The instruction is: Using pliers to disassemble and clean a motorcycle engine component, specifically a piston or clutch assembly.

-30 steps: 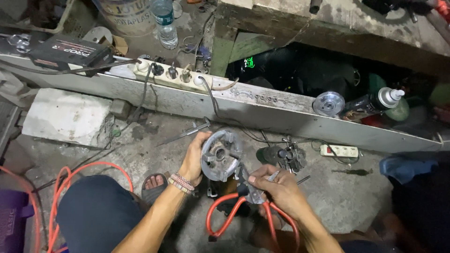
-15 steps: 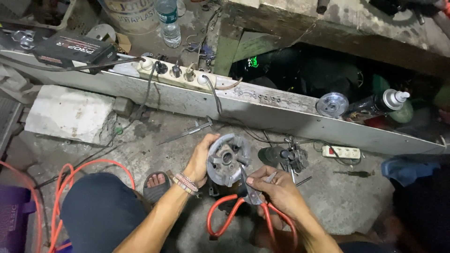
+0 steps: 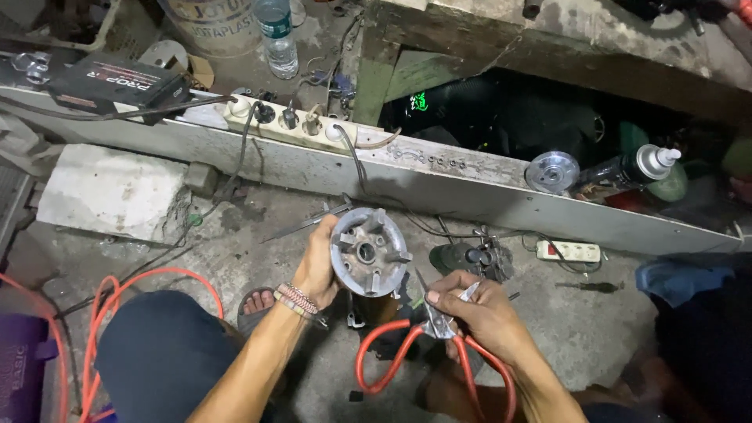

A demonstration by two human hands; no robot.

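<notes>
Concrete floor [image 3: 258, 235] clutter: power strip [image 3: 290, 121] far, carburetor [image 3: 474, 258] right; left hand [image 3: 317, 266] grips round metal hub [image 3: 368, 252], right hand [image 3: 478, 309] clasps red-handled pliers [image 3: 439, 333]

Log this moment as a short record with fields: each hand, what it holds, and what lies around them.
Left hand: grip around the rim of a round grey metal hub with radial fins, held upright, face toward the camera
Right hand: holds red-handled metal pliers, tips pointing up toward the hub, not touching it
Floor: stained grey concrete, small white power strip, orange hose
Behind: long grey metal beam carrying a cream power strip
</notes>
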